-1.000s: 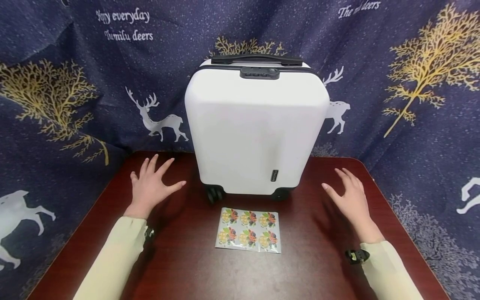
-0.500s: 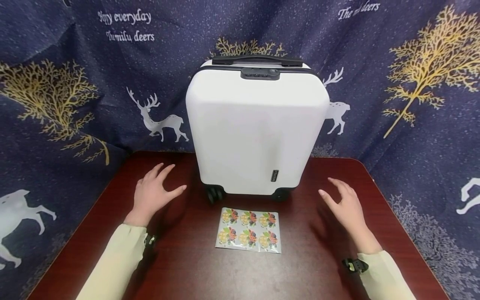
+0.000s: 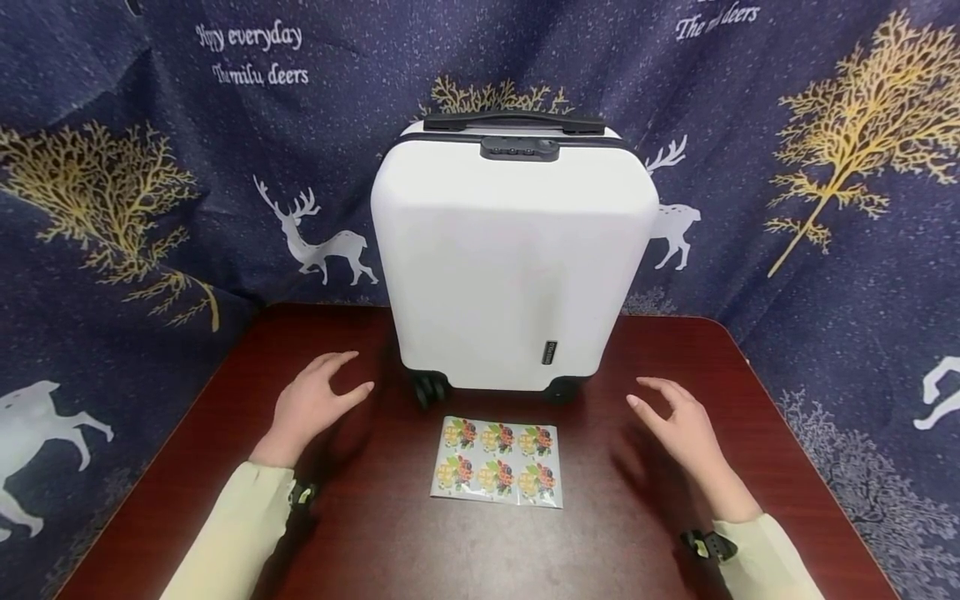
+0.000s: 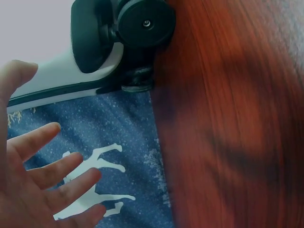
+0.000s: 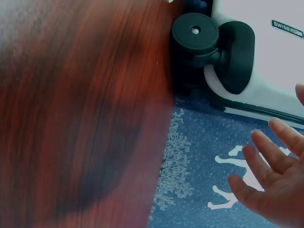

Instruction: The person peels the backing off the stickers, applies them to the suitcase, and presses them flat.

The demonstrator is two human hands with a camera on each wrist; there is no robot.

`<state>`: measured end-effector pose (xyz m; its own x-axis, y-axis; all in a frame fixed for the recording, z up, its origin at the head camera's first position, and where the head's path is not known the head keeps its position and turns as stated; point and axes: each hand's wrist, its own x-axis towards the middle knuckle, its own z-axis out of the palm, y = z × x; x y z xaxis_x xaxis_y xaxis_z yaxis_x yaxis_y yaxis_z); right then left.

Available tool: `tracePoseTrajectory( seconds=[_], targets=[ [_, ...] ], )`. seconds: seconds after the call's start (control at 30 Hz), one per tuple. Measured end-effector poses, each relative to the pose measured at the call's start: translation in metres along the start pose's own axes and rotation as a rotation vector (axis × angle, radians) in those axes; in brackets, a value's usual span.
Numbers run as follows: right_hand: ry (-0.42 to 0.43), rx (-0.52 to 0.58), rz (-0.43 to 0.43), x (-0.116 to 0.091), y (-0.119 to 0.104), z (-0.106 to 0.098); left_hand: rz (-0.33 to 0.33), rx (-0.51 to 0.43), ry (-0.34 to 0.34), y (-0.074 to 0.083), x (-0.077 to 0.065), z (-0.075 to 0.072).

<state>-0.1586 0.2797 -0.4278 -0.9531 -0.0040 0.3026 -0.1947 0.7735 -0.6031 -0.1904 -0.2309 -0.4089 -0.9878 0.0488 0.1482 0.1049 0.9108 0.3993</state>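
A white hard-shell suitcase [image 3: 495,267] stands upright at the back of the table, with a black top handle [image 3: 513,122] and a combination lock [image 3: 520,148]. In front of it lies a sheet of fruit-print stickers [image 3: 497,461], several in two rows. My left hand [image 3: 311,408] hovers to the left of the sheet, thumb and fingers spread apart, holding nothing. On the other side my right hand [image 3: 682,429] is held the same way, also holding nothing. The wrist views show a black suitcase wheel [image 4: 145,23] beyond the left fingers and another wheel [image 5: 195,33] beyond the right.
The dark red wooden table [image 3: 390,542] carries the suitcase and the sheet. Behind hangs a dark blue cloth [image 3: 315,142] printed with white deer and golden trees. A black band [image 3: 708,546] sits on the right wrist.
Both hands have drawn down toward the table's near side, and their fingers are less spread. The right hand has also shifted slightly inward. Suitcase and sticker sheet stay in place.
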Motion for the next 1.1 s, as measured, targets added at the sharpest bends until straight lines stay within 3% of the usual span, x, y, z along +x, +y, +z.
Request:
tracePoseTrajectory(
  seconds=[0.47,0.77,1.1],
  targets=[
    [-0.114,-0.009,-0.014,-0.004,-0.004,0.014,-0.029,-0.132,-0.064,0.002,-0.003,0.013],
    [-0.189,0.007,-0.018,-0.005,-0.011,0.027,-0.042,-0.301,-0.11,0.003,-0.004,0.026],
    [-0.252,0.072,-0.029,-0.003,-0.017,0.041,-0.028,-0.353,-0.191,0.007,-0.005,0.04]
  ],
)
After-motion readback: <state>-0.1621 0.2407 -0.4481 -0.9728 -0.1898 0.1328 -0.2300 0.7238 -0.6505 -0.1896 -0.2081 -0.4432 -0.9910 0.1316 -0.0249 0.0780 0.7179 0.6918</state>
